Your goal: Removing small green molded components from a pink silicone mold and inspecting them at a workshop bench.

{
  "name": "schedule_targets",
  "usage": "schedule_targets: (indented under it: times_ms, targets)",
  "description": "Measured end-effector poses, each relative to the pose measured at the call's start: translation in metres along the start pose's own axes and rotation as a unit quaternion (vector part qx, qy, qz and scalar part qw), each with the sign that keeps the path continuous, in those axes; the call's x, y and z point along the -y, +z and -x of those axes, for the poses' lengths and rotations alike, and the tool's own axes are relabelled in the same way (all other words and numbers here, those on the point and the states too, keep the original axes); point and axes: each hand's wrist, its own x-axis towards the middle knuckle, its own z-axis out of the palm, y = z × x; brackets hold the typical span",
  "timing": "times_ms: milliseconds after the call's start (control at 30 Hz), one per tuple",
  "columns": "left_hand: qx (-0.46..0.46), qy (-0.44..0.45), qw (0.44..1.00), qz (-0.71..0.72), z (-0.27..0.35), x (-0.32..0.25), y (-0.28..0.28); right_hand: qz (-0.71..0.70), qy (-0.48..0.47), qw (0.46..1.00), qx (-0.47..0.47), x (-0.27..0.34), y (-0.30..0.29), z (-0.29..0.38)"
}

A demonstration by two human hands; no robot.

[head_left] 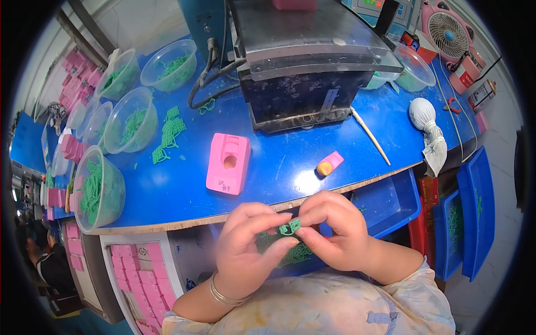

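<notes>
Between the fingertips of both hands is a small green lattice piece (289,227), held just in front of the bench edge. My left hand (256,236), with metal bangles at its wrist, is at the piece's left side. My right hand (335,226) pinches its right end between thumb and index finger. Beyond the hands on the blue bench lie a pink mold block (228,164) with a round cavity and handwritten marks, and a small pink piece (334,160) with a yellowish end. More green lattice pieces (297,253) lie below the hands, partly hidden.
Clear plastic bowls (130,121) with green pieces line the left. A dark machine (310,92) stands at the back. At the right are a thin wooden stick (372,136), a tied white cloth bundle (427,125), blue trays (477,213) and a pink fan (448,35). A person (52,264) is at far left.
</notes>
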Motion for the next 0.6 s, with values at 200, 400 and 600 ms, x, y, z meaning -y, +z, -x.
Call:
schedule_targets:
  times_ms: [200, 400, 600]
  targets:
    - [-0.001, 0.024, 1.000, -0.004, 0.0018, 0.0059, -0.0016, -0.028, 0.024, 0.999, 0.009, -0.0013, 0.0023, 0.0019]
    - [0.001, 0.034, 0.999, -0.021, 0.0016, 0.0056, -0.0004, -0.022, 0.018, 1.000, 0.007, -0.0046, 0.0039, 0.0026]
    - [-0.001, 0.033, 0.999, -0.026, 0.0023, 0.0055, 0.0003, -0.019, 0.022, 1.000, 0.012, -0.0043, 0.0038, 0.0026]
